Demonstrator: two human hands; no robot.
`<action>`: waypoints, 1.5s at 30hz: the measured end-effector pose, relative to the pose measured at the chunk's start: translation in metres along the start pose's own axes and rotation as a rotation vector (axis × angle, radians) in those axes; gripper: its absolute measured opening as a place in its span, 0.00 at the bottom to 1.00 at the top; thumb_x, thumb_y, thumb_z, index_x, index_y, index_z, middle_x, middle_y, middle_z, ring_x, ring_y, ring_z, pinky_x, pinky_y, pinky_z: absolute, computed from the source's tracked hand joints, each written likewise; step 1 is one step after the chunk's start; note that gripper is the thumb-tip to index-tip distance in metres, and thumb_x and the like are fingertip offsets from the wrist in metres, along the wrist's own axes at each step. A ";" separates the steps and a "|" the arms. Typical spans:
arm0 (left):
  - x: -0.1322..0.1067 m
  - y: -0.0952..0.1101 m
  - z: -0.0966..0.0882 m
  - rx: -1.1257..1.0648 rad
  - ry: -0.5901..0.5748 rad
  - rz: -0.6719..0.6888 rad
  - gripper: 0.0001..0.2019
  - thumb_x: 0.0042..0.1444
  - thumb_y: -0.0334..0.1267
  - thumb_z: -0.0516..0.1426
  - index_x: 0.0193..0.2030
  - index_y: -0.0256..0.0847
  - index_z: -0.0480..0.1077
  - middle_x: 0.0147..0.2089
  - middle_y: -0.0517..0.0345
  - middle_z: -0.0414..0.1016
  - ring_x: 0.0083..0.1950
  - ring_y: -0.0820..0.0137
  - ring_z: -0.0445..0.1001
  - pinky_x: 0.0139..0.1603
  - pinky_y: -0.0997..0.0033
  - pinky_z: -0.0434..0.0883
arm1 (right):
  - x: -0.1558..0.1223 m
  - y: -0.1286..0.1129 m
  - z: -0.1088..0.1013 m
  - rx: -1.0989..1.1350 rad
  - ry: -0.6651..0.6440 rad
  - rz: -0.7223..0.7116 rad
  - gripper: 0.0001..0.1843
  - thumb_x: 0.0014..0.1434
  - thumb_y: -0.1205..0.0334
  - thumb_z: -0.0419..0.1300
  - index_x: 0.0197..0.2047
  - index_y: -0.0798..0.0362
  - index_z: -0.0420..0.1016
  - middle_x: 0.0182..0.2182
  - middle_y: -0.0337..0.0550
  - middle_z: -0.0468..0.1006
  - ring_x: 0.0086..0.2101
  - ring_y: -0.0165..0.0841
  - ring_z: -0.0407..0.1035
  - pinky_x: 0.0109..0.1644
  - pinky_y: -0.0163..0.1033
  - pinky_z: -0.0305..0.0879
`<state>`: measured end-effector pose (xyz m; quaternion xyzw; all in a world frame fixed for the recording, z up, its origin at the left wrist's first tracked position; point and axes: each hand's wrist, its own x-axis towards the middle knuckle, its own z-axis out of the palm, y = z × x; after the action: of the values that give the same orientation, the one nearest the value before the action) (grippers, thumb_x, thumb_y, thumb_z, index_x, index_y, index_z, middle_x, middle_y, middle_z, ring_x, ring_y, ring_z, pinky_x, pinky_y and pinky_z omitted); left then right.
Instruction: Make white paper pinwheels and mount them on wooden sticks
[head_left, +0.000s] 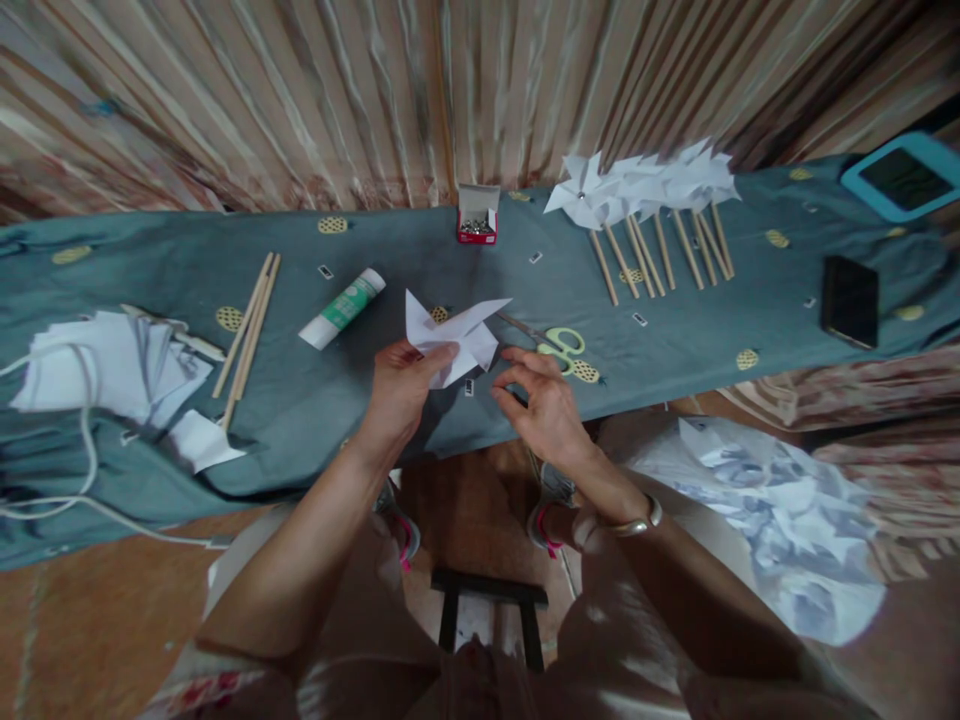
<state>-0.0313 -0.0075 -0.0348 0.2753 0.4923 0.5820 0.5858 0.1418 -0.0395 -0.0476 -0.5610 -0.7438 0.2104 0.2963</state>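
Note:
A white paper pinwheel (469, 340) with folded blades is in my left hand (405, 385), pinched between thumb and fingers above the table. My right hand (546, 405) is just right of it, apart from the paper, with fingers bent and a gap between thumb and fingertips. I see nothing held there. Behind that hand lie scissors (562, 345) with pale green handles, blades toward the pinwheel. A glue stick (343, 308) with a green label lies left of my left hand. Farther back stands a small open red-and-white box (478, 225) of metal pins.
Finished pinwheels on sticks (645, 190) lie in a row at back right, near a black phone (849, 300) and a blue-framed tablet (904, 178). On the left are wooden sticks (251, 325), stacked paper (112, 365) and a white cable (88, 450). A plastic bag (787, 520) of paper sits lower right.

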 end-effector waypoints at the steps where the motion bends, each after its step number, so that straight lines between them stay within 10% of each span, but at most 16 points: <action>1: 0.000 0.000 0.000 0.000 -0.002 -0.007 0.10 0.32 0.34 0.70 0.27 0.41 0.80 0.30 0.59 0.82 0.32 0.71 0.77 0.39 0.71 0.73 | -0.001 0.000 -0.001 -0.012 0.001 -0.019 0.04 0.59 0.66 0.60 0.34 0.51 0.77 0.52 0.49 0.77 0.53 0.44 0.69 0.61 0.53 0.63; 22: -0.011 0.010 0.006 -0.066 -0.073 -0.207 0.08 0.37 0.34 0.68 0.27 0.37 0.78 0.28 0.58 0.80 0.33 0.69 0.77 0.38 0.71 0.72 | -0.012 0.001 -0.002 -0.113 0.028 -0.131 0.07 0.61 0.70 0.56 0.33 0.51 0.72 0.51 0.55 0.76 0.53 0.46 0.68 0.59 0.56 0.65; 45: -0.025 -0.003 0.021 0.034 -0.182 -0.119 0.08 0.36 0.38 0.70 0.21 0.39 0.77 0.23 0.61 0.77 0.24 0.76 0.68 0.27 0.75 0.64 | 0.010 -0.029 -0.034 0.284 0.089 0.007 0.02 0.60 0.61 0.63 0.34 0.47 0.76 0.62 0.42 0.67 0.64 0.45 0.60 0.69 0.61 0.53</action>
<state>-0.0065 -0.0269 -0.0237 0.3073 0.4623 0.5101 0.6570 0.1421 -0.0391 -0.0019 -0.5247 -0.6907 0.2895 0.4047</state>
